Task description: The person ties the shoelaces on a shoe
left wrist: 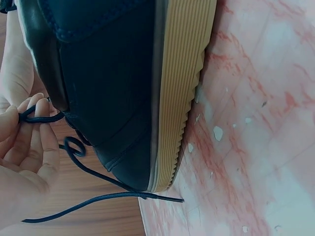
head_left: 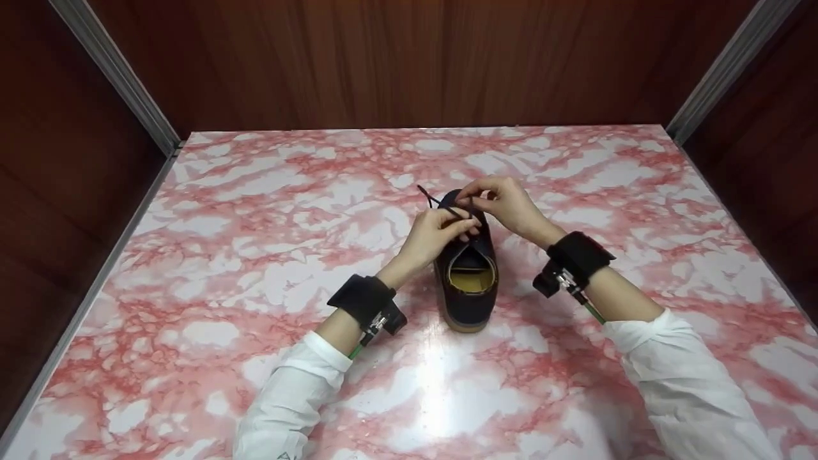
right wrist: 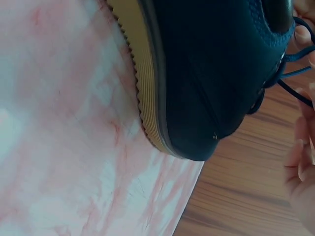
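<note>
A dark navy lace-up shoe with a tan ridged sole stands upright on the table, toe pointing away from me. Its opening shows a yellow insole. Over the lacing, my left hand pinches a dark shoelace between thumb and fingers; a loop bends there. One lace end sticks out past that hand to the far left. Just beyond, on the right, my right hand pinches another stretch of lace between thumb and forefinger. The fingers partly hide the crossing of the laces.
The shoe rests on a red-and-white marbled tabletop. A dark wood panel rises behind it, with more panels at both sides and grey metal corner strips. Each wrist wears a black strap with a small camera.
</note>
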A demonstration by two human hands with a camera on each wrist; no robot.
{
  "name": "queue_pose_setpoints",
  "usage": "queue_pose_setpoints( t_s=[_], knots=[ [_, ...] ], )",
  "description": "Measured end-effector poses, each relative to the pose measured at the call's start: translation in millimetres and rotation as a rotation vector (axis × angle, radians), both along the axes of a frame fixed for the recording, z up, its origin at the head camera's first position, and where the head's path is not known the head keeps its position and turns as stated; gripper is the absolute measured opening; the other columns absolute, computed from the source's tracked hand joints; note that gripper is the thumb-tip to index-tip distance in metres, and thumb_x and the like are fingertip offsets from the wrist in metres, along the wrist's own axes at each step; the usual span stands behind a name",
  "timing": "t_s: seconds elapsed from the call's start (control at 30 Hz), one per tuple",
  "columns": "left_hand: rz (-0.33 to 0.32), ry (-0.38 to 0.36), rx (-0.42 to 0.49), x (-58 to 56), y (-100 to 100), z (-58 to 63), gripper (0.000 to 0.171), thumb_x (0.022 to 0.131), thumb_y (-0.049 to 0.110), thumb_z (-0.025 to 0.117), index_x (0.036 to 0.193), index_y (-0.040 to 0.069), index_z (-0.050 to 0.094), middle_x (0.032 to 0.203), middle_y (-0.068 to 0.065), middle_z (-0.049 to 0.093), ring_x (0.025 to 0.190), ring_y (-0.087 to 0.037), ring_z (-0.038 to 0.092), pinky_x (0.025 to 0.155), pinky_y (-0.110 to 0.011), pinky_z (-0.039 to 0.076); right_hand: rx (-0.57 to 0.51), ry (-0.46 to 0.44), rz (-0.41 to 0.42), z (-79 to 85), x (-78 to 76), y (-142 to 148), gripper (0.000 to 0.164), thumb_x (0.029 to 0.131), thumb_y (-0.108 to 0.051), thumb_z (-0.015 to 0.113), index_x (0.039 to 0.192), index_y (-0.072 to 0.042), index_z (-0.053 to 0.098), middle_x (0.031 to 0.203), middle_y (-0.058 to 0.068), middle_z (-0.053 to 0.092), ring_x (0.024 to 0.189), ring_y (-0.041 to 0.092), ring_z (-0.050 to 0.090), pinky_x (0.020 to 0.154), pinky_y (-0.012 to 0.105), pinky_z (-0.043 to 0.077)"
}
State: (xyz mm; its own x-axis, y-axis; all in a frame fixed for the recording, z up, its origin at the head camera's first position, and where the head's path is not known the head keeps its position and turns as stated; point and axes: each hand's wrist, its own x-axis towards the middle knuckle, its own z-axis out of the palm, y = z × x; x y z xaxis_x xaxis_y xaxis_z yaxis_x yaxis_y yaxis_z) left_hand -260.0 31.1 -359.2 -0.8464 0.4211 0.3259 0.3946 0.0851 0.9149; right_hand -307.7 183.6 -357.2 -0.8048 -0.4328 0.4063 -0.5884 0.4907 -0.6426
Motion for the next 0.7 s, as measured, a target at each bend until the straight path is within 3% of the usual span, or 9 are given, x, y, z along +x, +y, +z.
queue_pose_setpoints(
  t_s=[0.33,0.47,0.5,0.7],
  knots=[
    [0.007,-0.026,-0.002,0.1,0,-0.3,0.019,0.07,0.015,0.048,0.078,-0.002,0.054,0.065,-0.01,0.054,0.056,-0.02,0.049,0.053,-0.027,0.037,-0.063,0.133,-0.12,4.8,-1.0,8,0.01,0.065,-0.019,0.053,0.074,-0.02,0.057,0.07,-0.01,0.051,0.059,0.006,0.041,0.051,0.024,0.03],
    [0.01,-0.02,0.005,0.5,0,-0.7,0.019,0.069,0.014,0.048,0.078,-0.002,0.054,0.065,-0.01,0.054,0.056,-0.02,0.049,0.053,-0.027,0.037,-0.091,0.115,-0.155,7.9,-1.6,13,0.011,0.066,-0.02,0.052,0.075,-0.021,0.057,0.073,-0.009,0.051,0.064,0.008,0.042,0.052,0.026,0.031],
    [0.012,-0.018,0.004,0.6,0,-0.8,0.019,0.069,0.014,0.048,0.078,-0.002,0.054,0.065,-0.01,0.054,0.056,-0.02,0.049,0.053,-0.026,0.037,-0.127,0.087,-0.136,-3.7,-16.7,22,0.012,0.067,-0.019,0.051,0.077,-0.02,0.057,0.074,-0.008,0.051,0.065,0.007,0.043,0.053,0.026,0.031],
    [0.015,-0.008,-0.008,-0.4,-1,-2.7,0.019,0.07,0.015,0.048,0.078,-0.002,0.054,0.065,-0.008,0.054,0.056,-0.018,0.049,0.053,-0.024,0.038,-0.165,0.034,-0.168,1.2,-16.1,33,0.012,0.067,-0.017,0.051,0.077,-0.016,0.057,0.075,-0.002,0.052,0.065,0.009,0.045,0.055,0.025,0.034]
  ],
)
